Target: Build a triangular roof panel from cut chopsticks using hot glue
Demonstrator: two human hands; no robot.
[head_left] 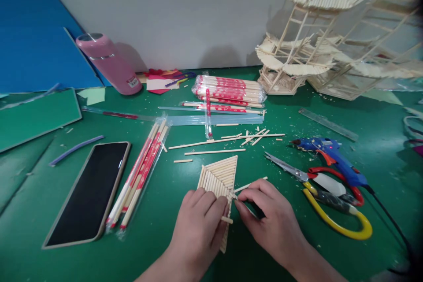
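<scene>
A flat panel of glued wooden sticks (220,176) lies on the green table (165,238) in front of me. My left hand (198,224) rests on the panel's near part, fingers curled over it, with a short stick piece (226,220) by its fingertips. My right hand (267,216) meets it at the panel's right edge, thumb and forefinger pinched on a small stick piece (235,196). A loose stick (251,184) lies just beyond my right hand.
Right of my hands lie scissors (317,180), yellow-handled cutters (340,216) and a blue glue gun (333,156). A phone (89,191) and wrapped chopsticks (140,176) lie left. Farther back: chopstick packs (229,90), a pink bottle (107,64), a ruler (328,124), stick pagoda models (317,39).
</scene>
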